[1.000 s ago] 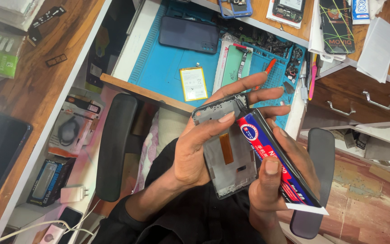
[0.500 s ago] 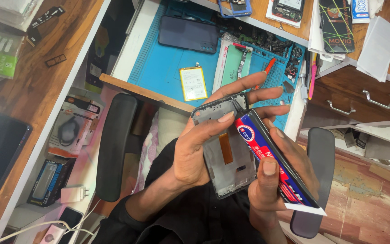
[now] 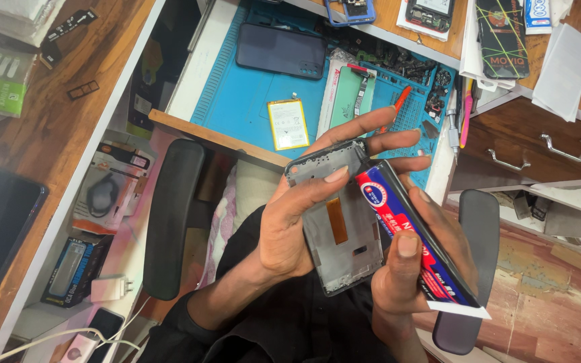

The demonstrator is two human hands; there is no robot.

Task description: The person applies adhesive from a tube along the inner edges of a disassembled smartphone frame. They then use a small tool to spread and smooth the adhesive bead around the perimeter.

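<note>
My left hand point(image 3: 297, 222) grips a grey phone frame point(image 3: 341, 225) with an orange flex strip down its middle, thumb across its top edge. My right hand point(image 3: 408, 269) squeezes a red, blue and black glue tube point(image 3: 415, 235), its tip against the frame's upper right edge. Both are held over my lap, above the chair.
A blue repair mat point(image 3: 250, 101) carries a dark phone point(image 3: 280, 50), a yellowish battery point(image 3: 288, 124), a green part and small tools. Black chair armrests point(image 3: 169, 215) flank me. Boxes and a white charger point(image 3: 109, 289) lie at left. Wooden drawers point(image 3: 539, 144) stand at right.
The tube's tip has slid slightly along the frame's upper edge; otherwise both hands hold the same pose.
</note>
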